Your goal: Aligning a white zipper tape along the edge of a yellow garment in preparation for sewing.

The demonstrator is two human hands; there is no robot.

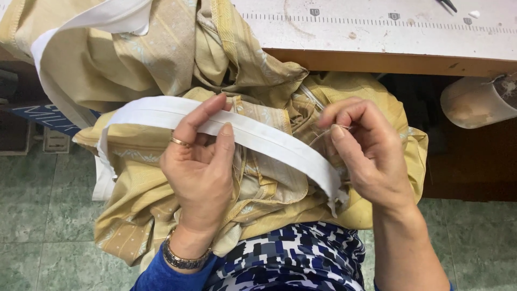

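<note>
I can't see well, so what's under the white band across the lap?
Under the white band lies bunched yellow patterned fabric; beneath that, only a blue-and-white garment shows. The lap itself is covered.

Matt white cloth band [258,137] lies on soft, crumpled yellow cotton fabric [161,188].

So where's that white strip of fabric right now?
In the head view, the white strip arcs across the middle over the bunched yellow cloth on the person's lap, pinched by the left hand, its frayed end beside the right hand.
</note>
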